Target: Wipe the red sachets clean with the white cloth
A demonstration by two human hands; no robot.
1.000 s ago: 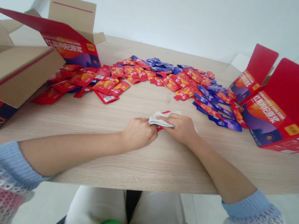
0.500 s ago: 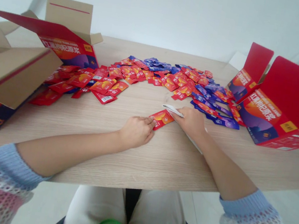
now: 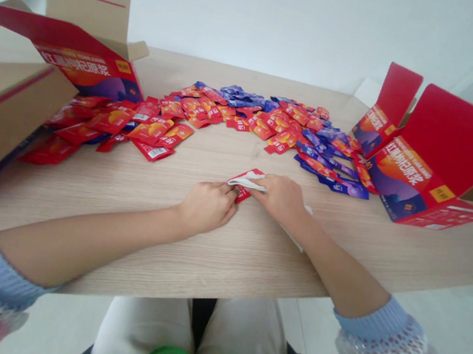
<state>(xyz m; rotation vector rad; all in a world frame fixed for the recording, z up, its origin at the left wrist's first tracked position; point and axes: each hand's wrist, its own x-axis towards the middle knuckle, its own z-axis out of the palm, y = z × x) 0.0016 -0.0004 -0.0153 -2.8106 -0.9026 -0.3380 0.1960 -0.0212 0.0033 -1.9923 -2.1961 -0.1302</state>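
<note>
One red sachet (image 3: 242, 195) with orange print lies flat on the wooden table in front of me. My left hand (image 3: 210, 204) has its curled fingers on the sachet's near left end. A folded white cloth (image 3: 246, 183) is gripped in my right hand (image 3: 281, 201) and lies across the sachet, hiding much of its face. The cloth's loose end trails out under my right wrist. Beyond both hands spreads an arc of many red sachets (image 3: 285, 140) and purple-blue sachets (image 3: 245, 98).
Two open cartons stand at the left, a rear carton (image 3: 93, 71) and a nearer carton (image 3: 7, 108) with its flap towards me. At the right are a small red carton (image 3: 373, 130) and a larger red carton (image 3: 408, 178), lids raised. A white wall rises behind the table (image 3: 185, 265).
My right hand has slid the cloth leftward over the sachet, covering most of its face. My left hand stays on the sachet's near end. The whole view has shifted slightly.
</note>
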